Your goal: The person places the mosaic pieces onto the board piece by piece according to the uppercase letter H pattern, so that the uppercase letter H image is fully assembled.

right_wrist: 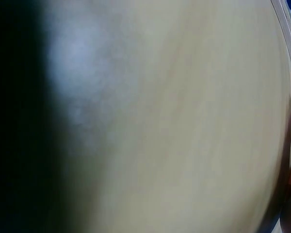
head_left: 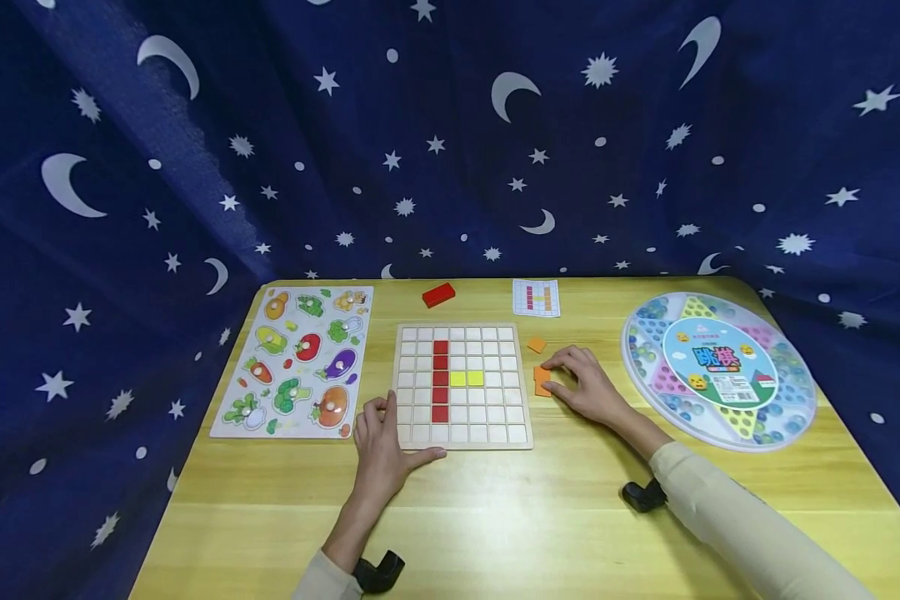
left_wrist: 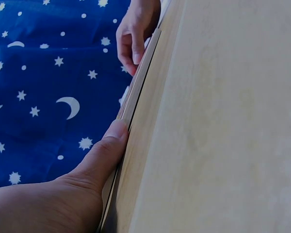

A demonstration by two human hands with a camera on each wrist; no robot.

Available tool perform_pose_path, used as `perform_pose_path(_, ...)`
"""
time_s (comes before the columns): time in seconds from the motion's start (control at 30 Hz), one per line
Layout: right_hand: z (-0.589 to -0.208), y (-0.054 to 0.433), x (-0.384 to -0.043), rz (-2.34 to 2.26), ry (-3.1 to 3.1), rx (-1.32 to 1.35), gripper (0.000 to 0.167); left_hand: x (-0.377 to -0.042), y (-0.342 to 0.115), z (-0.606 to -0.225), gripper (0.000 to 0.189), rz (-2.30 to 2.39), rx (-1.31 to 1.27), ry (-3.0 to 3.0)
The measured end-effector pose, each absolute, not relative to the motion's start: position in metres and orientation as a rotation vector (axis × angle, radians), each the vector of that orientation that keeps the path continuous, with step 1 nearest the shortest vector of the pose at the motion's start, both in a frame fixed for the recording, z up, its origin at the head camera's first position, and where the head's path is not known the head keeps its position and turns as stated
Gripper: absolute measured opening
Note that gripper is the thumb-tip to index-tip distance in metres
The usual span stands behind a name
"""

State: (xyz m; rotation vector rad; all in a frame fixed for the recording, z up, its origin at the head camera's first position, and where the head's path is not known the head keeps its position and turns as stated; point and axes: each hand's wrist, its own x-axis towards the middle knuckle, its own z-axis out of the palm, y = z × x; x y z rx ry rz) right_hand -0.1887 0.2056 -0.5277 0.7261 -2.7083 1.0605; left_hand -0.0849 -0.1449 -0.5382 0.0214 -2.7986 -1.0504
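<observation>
At the table (head_left: 510,517), your L hand (head_left: 378,446) spreads wide at the near-left corner of the gridded board (head_left: 497,414), thumb along the near edge, hiding that corner. Your R hand (head_left: 587,385), thumb and fingertips bent approx. a tile apart, touches the orange tiles (head_left: 542,379) just R of the board; can't tell if one is pinched. Btwn your hands, on the board: five red squares (head_left: 440,379) in a column w/ two yellow squares (head_left: 467,378) alongside. Just beyond your R fingers, a lone orange tile (head_left: 536,344); farther, the pattern card (head_left: 536,297) and red block (head_left: 438,295). Veg. puzzle (head_left: 307,362) sits L of your L hand; round checkers set (head_left: 720,362), R of your R.
</observation>
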Motion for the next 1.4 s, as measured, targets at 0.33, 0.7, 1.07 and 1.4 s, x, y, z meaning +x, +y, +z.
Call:
perform_pose_path(0.33,-0.5272,0.2058,-0.1885,1.096,-2.704,0.73,0.024,-0.0841,-0.1445,-0.536,0.128,-1.07,0.037,-2.795)
perform_pose_path(0.7,-0.5314,0.2089,-0.1854,1.088,-2.584,0.857,0.015,-0.0837,-0.1437,-0.5361,0.127,-1.07,0.038,-2.796)
perform_pose_path(1.07,-0.5271,0.2097,-0.1824,1.068,-2.65,0.88,0.028,-0.0837,-0.1436,-0.5367,0.126,-1.061,0.03,-2.788)
perform_pose_path(1.4,-0.5284,0.2109,-0.1822,1.078,-2.658,0.875,0.027,-0.0838,-0.1434,-0.5367,0.127,-1.044,0.031,-2.793)
